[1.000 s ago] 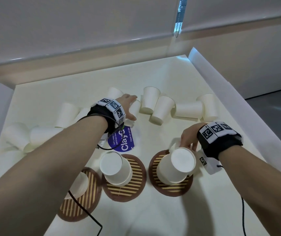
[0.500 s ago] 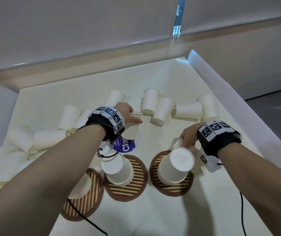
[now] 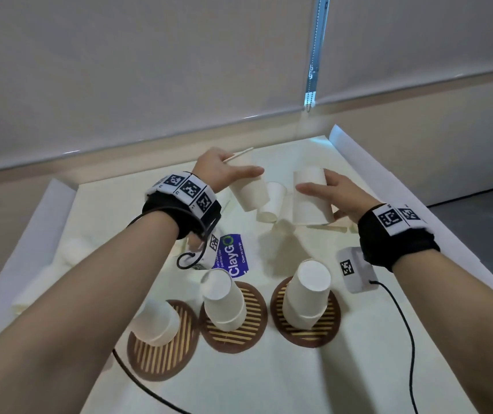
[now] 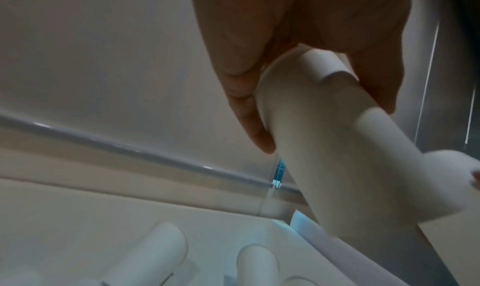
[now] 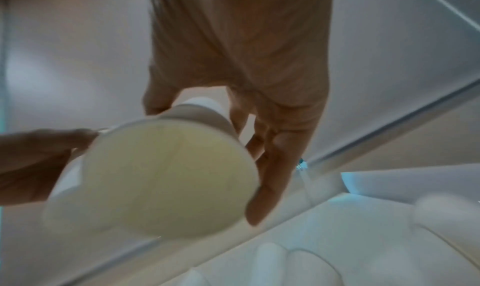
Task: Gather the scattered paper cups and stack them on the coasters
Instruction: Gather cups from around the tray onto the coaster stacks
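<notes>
My left hand grips a white paper cup in the air, its base tilted toward me; the left wrist view shows the fingers curled round this cup. Beside it my right hand holds a second cup, whose open mouth faces the right wrist camera. Three round brown striped coasters lie near me: the left coaster carries one upturned cup, the middle coaster a short stack, the right coaster a short stack.
One loose cup lies on the table between my hands, and more blurred cups lie at the left. A blue ClayGo packet sits behind the coasters. Raised white walls edge the table. A black cable trails right.
Both hands have risen off the table, each lifting a cup. The right hand left the right coaster's stack. The head view has tilted upward.
</notes>
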